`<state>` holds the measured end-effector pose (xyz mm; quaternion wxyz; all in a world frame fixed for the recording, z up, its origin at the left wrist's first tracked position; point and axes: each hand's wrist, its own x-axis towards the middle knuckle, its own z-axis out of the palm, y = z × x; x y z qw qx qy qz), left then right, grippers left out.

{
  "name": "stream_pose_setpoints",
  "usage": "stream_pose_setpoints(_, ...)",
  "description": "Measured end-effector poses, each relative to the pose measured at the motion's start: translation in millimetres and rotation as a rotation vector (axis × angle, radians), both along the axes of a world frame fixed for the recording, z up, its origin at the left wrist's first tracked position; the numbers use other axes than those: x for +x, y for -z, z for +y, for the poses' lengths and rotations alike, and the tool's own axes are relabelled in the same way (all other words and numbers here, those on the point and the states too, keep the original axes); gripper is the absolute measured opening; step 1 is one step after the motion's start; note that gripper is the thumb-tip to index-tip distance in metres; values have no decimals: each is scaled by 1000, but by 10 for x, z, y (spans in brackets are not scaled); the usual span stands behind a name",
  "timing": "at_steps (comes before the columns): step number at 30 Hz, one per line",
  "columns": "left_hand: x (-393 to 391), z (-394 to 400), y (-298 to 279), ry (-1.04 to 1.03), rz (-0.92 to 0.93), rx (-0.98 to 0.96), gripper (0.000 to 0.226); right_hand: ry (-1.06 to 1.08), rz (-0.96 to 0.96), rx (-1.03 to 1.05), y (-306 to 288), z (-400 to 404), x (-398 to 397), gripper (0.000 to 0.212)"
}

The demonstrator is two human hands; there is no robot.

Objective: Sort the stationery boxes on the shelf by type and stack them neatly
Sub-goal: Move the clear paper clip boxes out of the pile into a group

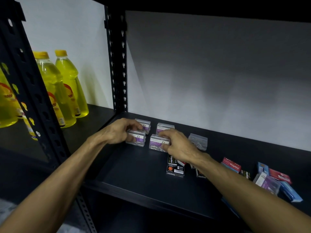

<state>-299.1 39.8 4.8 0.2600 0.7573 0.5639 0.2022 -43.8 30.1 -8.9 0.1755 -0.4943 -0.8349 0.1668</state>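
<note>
Clip boxes at back left of shelf (134,169), staples at front right.

Four clip boxes in a two-by-two block: back-left box (146,124), back-right box (165,128), front-left box (136,140), front-right box (158,145). Fifth clip box (198,141) alone to the right. Staple box (175,169) in front of block. Mixed pile (272,179) far right. Bottles (67,88) in bay to the left, beyond post (117,64).
</note>
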Motion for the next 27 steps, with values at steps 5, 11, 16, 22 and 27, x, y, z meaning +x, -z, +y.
stream_pose_setpoints(5,55,-57,-60,-76,-62,97,48,2,15,43,-37,-59,40,57)
stream_pose_setpoints(11,316,-125,-200,-88,-131,189,57,40,65,65,-156,-164,261,52)
stream_pose_setpoints(16,711,-154,-267,-34,-144,222,57,78,77,69,-273,-271,604,44)
stream_pose_setpoints(22,1287,-128,-243,57,-143,190,50,125,101,75,-351,-396,1130,38)
stream_pose_setpoints(27,1777,-81,-192,129,-147,151,53,178,102,69,-362,-529,1598,34)
